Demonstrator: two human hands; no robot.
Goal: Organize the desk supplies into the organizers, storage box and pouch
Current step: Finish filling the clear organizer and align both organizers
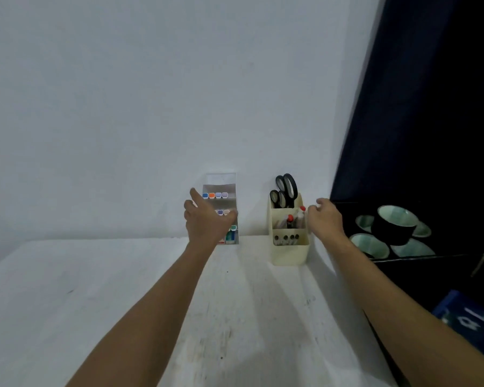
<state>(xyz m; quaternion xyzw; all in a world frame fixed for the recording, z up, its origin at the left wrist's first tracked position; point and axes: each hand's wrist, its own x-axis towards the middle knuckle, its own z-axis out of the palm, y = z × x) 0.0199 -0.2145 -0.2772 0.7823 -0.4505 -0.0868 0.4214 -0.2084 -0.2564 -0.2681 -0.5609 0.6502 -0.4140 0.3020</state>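
Observation:
A clear tiered organizer [221, 182] stands against the wall with rows of coloured marker caps in it. My left hand [207, 219] is stretched out in front of its lower tiers, fingers spread, and covers part of them. To the right stands a cream pen holder [289, 251] with black scissors [287, 189] at the back, red-capped pens [291, 219] in the middle and dark pens in front. My right hand [326, 216] hovers at the holder's right rim, fingers loosely curled; I cannot tell whether it touches the rim.
The white table [123, 303] runs to the wall. On the right a black storage box [419, 263] holds several rolls of tape [394, 226]. A blue crate [470, 325] sits below it. A dark curtain [430, 93] hangs at the right.

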